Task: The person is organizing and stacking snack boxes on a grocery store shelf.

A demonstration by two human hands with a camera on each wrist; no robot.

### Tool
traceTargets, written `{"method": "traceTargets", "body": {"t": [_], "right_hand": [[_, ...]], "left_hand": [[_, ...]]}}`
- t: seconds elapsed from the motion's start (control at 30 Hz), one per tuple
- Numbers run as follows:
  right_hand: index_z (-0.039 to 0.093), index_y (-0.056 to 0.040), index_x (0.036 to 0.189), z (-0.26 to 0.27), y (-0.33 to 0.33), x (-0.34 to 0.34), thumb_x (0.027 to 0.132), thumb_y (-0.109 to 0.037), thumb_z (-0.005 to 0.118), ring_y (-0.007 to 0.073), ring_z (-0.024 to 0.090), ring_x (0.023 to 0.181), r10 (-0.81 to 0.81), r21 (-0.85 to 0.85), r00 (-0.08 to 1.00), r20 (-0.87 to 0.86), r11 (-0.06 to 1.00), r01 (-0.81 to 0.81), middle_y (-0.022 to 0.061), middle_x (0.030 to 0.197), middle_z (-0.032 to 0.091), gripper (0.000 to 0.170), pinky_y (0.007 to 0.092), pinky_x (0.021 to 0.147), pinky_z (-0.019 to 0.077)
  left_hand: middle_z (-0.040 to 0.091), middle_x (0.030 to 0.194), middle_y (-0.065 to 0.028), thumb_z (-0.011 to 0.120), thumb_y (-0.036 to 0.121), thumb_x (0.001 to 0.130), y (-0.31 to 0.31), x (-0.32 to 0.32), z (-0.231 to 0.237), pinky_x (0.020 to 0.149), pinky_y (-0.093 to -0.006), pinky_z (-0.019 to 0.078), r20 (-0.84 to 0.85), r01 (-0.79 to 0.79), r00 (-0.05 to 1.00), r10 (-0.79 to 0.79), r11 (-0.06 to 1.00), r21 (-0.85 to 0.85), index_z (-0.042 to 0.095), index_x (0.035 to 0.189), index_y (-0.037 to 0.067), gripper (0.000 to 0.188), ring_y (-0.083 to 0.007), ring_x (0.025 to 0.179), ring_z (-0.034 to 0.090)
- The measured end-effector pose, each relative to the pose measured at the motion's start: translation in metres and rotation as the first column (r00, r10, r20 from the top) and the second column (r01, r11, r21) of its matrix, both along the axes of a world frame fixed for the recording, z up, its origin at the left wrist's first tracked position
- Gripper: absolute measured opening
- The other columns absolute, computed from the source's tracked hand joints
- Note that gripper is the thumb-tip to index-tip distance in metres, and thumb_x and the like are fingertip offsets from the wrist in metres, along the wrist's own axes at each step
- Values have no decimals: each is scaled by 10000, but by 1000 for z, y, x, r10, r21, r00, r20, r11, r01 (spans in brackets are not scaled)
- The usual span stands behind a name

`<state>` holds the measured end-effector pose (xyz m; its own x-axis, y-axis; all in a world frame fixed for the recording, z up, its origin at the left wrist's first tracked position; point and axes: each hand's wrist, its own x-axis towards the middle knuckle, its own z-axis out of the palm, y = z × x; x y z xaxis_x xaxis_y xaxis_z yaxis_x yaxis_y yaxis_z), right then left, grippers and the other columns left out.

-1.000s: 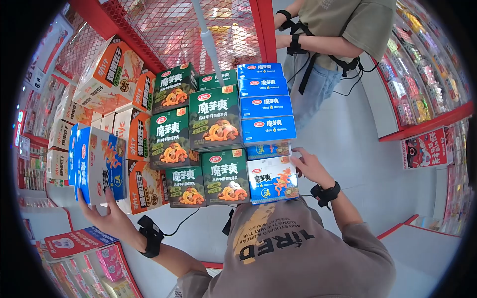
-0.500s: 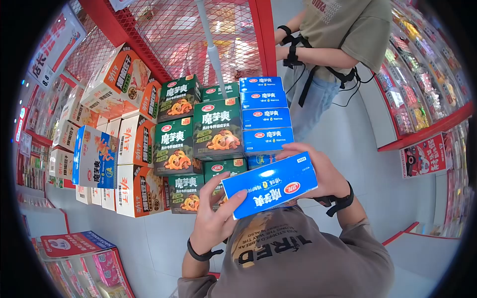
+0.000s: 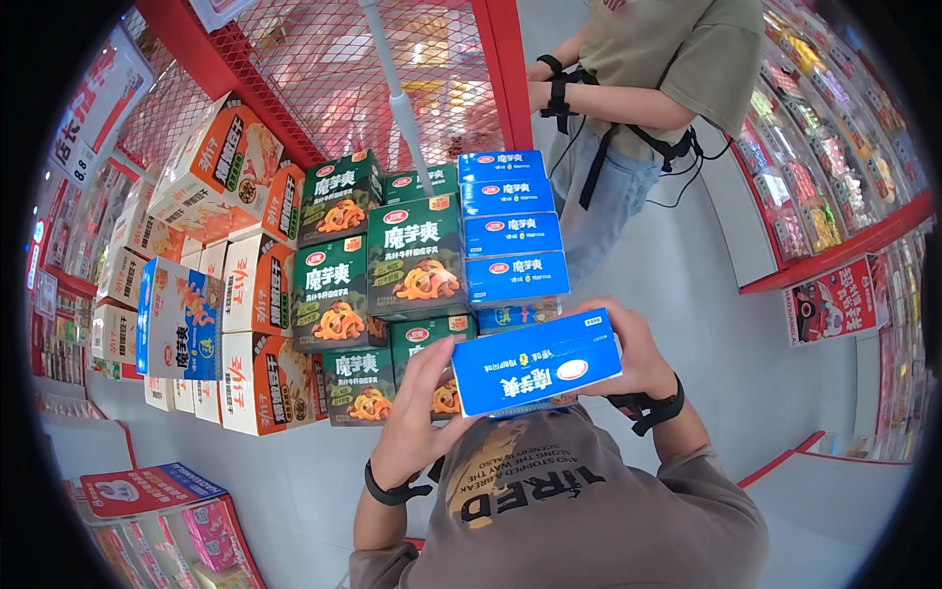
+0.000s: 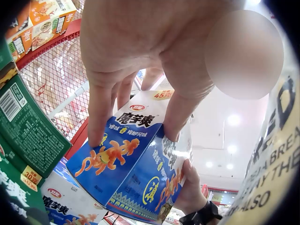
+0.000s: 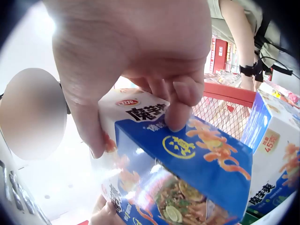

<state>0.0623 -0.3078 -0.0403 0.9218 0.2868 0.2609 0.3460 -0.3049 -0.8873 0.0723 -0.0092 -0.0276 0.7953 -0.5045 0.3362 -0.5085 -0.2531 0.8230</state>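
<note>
Both hands hold one blue and white snack box in front of the chest, its blue face toward the head camera. My left hand grips one end, thumb on one side and fingers on the other. At the opposite end, my right hand grips it the same way. In the left wrist view the box shows a printed orange noodle picture beneath the fingers. The right wrist view shows a yellow emblem on the same box. Beyond it stands a stack of blue boxes.
Green boxes are piled beside the blue stack. Orange and white boxes stand at the left, with another blue box by them. Behind is a red mesh rack. Another person stands at the far right, near candy shelves.
My left hand let go of the blue box at the left and came across to the front. My right hand brought a blue box off the stack's near end; both hands now hold it.
</note>
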Motion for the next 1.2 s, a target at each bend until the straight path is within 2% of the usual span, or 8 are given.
{"method": "traceTargets", "body": {"t": [0.2, 0.37, 0.5, 0.67, 0.8, 0.97, 1.07, 1.2], "right_hand": [[503, -34, 1216, 17, -3, 35, 611, -246, 929, 154, 629, 1025, -188, 363, 982, -1, 915, 176, 70, 1088, 652, 770, 305, 880, 512], [502, -4, 1164, 24, -27, 98, 703, -181, 870, 137, 628, 1004, -399, 419, 916, -49, 824, 382, 74, 1079, 644, 616, 282, 857, 518], [485, 4, 1122, 11, -24, 120, 739, -193, 849, 143, 638, 981, -559, 325, 829, -25, 779, 536, 107, 1073, 649, 564, 274, 807, 531], [355, 11, 1341, 9, -5, 107, 725, -436, 824, 291, 684, 963, -547, -132, 815, 192, 809, 574, 237, 1087, 650, 894, 367, 820, 539], [218, -44, 1483, 41, 2, 99, 715, -500, 803, 344, 707, 831, -409, -436, 890, 202, 776, 455, 211, 995, 695, 1067, 402, 737, 552], [432, -58, 1409, 68, -3, 111, 890, -370, 662, 287, 648, 618, -137, -439, 990, 15, 889, 130, 154, 754, 661, 648, 372, 604, 503], [458, -69, 1394, 59, -20, 133, 905, -197, 605, 270, 658, 683, -191, -320, 926, 325, 899, 298, 165, 815, 663, 526, 351, 627, 504], [474, -154, 1404, 73, -31, 140, 726, 81, 534, 328, 506, 1223, 40, -596, 805, 591, 694, 403, 174, 1358, 490, 720, 421, 951, 427]], "left_hand": [[435, 1402, -224, 736, 130, 808, 32, 7, 40, 945, -458, 529, 179, -221, 950, 256, 956, -194, 360, 1432, -15, 743, -365, 1267, 500], [469, 1385, -219, 552, 55, 894, 104, 0, 95, 1092, -426, 339, 442, -776, 466, 767, 594, -212, 527, 1260, -81, 391, -305, 1289, 464], [462, 1433, -155, 552, 116, 934, 156, -18, 104, 1087, -423, 333, 526, -935, 217, 823, 330, -129, 522, 1313, -7, 399, -274, 1331, 435], [461, 1449, -136, 559, 172, 947, 194, -28, 105, 1076, -422, 341, 515, -966, 177, 839, 247, -70, 478, 1372, 38, 454, -260, 1341, 430], [408, 1485, -159, 569, 191, 946, 216, -20, 109, 1106, -457, 302, 544, -971, 210, 813, 237, 20, 441, 1417, 60, 506, -292, 1378, 381], [323, 1535, -182, 599, 220, 941, 226, 16, 112, 1148, -474, 238, 622, -965, 246, 744, 247, 87, 406, 1461, 108, 566, -322, 1435, 292], [330, 1536, -173, 630, 245, 932, 228, 31, 107, 1154, -470, 230, 567, -951, 299, 768, 289, 110, 428, 1455, 126, 573, -321, 1441, 282], [394, 1494, -152, 643, 258, 932, 247, 42, 88, 1056, -435, 382, 407, -927, 374, 833, 346, 144, 485, 1410, 107, 526, -304, 1376, 390]]}}
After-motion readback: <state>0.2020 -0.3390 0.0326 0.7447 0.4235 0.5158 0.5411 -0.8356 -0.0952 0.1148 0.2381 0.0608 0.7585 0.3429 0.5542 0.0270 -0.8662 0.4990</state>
